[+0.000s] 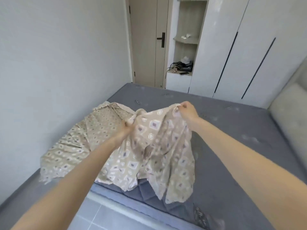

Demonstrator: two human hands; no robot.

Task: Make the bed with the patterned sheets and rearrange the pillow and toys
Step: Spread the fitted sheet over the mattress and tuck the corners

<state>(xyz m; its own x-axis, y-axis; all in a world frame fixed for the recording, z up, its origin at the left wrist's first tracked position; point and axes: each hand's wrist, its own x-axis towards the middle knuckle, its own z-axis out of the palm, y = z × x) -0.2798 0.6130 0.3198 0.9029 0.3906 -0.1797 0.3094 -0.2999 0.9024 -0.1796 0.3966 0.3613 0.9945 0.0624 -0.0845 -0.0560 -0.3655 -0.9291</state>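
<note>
A beige patterned sheet (154,146) with purple and white shapes hangs bunched over the grey mattress (232,130). My left hand (123,128) grips a gathered fold of it near the middle. My right hand (188,109) pinches an upper edge and holds it raised above the bed. The sheet's left part lies crumpled on the mattress by the wall, and its right part dangles toward the bed's near edge. No pillow or toys are in view.
A white wall (58,55) runs along the bed's left side. A padded headboard (289,105) stands at the right. Behind the bed are a door (146,39), open shelves (186,47) with small items, and white wardrobes (240,47). Grey floor tiles (99,218) show below.
</note>
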